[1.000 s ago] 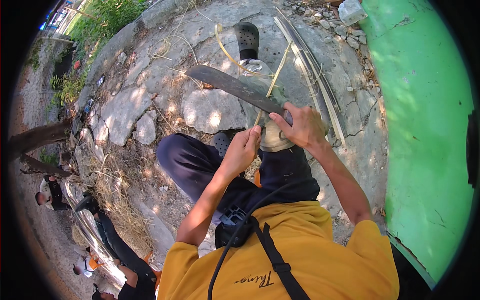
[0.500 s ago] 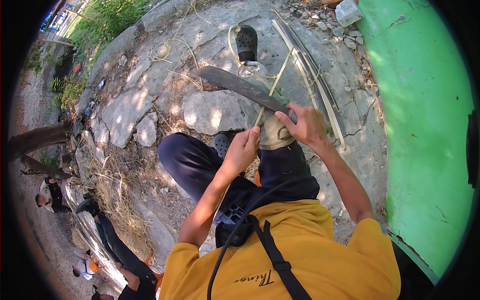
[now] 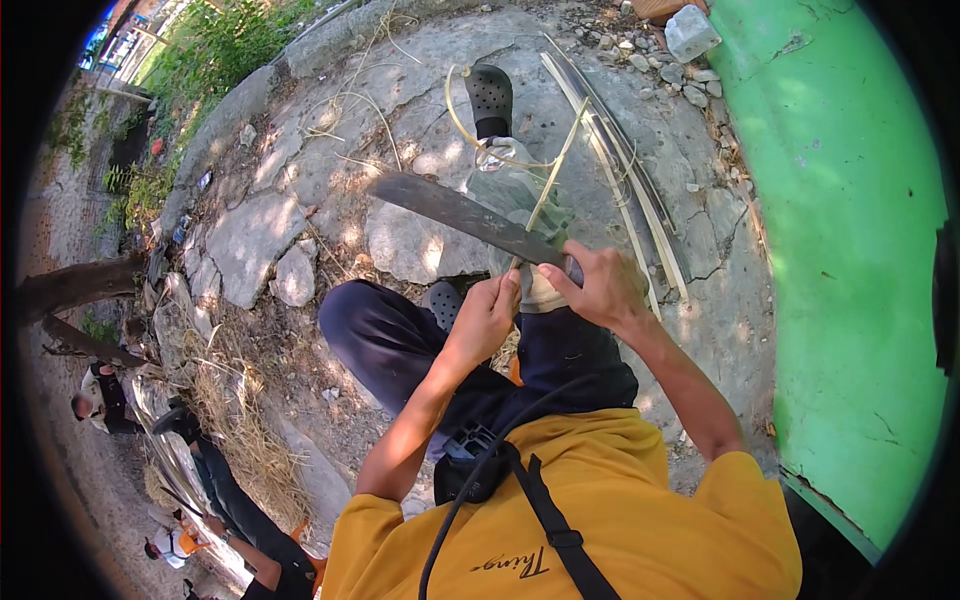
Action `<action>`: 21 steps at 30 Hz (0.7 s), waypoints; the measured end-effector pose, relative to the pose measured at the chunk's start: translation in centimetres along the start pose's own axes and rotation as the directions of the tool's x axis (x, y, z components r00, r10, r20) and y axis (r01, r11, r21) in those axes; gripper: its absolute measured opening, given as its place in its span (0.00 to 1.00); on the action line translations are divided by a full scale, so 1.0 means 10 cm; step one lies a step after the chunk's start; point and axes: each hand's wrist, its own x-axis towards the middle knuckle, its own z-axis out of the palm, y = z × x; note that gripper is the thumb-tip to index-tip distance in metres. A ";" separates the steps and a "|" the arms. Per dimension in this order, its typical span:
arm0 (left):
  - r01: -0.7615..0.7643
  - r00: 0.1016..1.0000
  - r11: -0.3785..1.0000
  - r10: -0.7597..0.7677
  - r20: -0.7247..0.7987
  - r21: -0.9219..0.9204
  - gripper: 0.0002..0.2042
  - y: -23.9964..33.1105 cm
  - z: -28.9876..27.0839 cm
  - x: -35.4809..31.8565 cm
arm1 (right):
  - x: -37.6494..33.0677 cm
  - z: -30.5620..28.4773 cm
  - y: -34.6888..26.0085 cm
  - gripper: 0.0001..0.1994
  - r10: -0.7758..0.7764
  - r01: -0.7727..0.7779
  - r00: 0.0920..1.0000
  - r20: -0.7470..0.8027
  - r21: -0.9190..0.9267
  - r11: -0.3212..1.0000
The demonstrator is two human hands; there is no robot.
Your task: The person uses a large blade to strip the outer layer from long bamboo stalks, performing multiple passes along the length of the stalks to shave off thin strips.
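Observation:
My right hand (image 3: 605, 285) is closed round the handle end of a machete (image 3: 465, 218), whose long dark blade points to the far left. Between the fingertips of my left hand (image 3: 483, 318) is the near end of a thin pale bamboo strip (image 3: 556, 170). The blade lies across this strip, just beyond my left fingertips. From the strip's far part a thin curl (image 3: 462, 115) loops to the left. Under both hands, a greyish-green cloth (image 3: 515, 195) covers my outstretched right leg. The handle is mostly hidden by my right hand.
Several long split strips (image 3: 625, 165) lie on cracked concrete to the right of my leg. A green wall (image 3: 840, 250) rises at the right. Loose shavings (image 3: 350, 105) and a broken slab (image 3: 425, 230) are ahead. Other people (image 3: 240, 500) sit at the lower left.
The machete has slid along the strip toward me, closer to my left fingertips, and its tip has shifted left. My left hand has stayed nearly in place.

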 end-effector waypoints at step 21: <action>-0.077 0.994 0.981 0.089 -0.062 0.179 0.20 -0.07 -0.06 -0.07 | 0.09 0.07 0.22 0.28 0.066 -0.066 0.998 -0.020 0.002 0.998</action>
